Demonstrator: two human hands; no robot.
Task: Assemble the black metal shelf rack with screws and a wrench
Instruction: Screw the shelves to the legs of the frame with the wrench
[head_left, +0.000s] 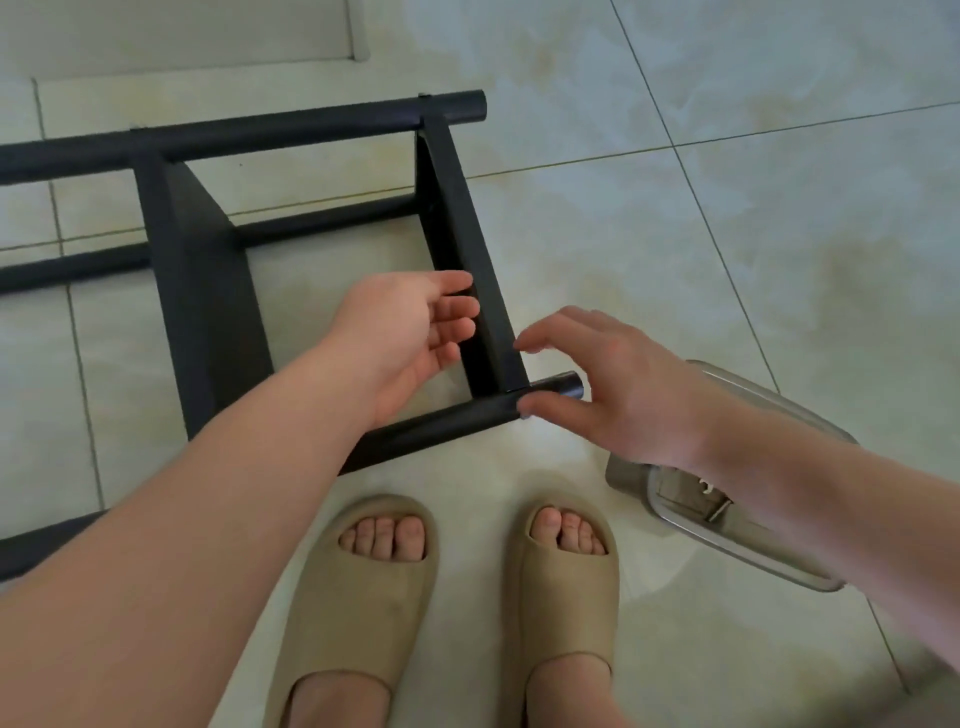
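The black rack lies on its side on the tiled floor, just ahead of the person's slippers. The left hand is open, fingers loose by the end shelf panel. The right hand is spread wide, thumb at the near tube, gripping nothing. It's stiff steel, likely awkward rather than heavy, and best held by the round tubes.

Shelf rack, black matte metal, partly assembled; lay on its side on the tiled floor. Two flat shelf panels stood on edge between round tubular posts. The right-hand panel met the near post close to its end.
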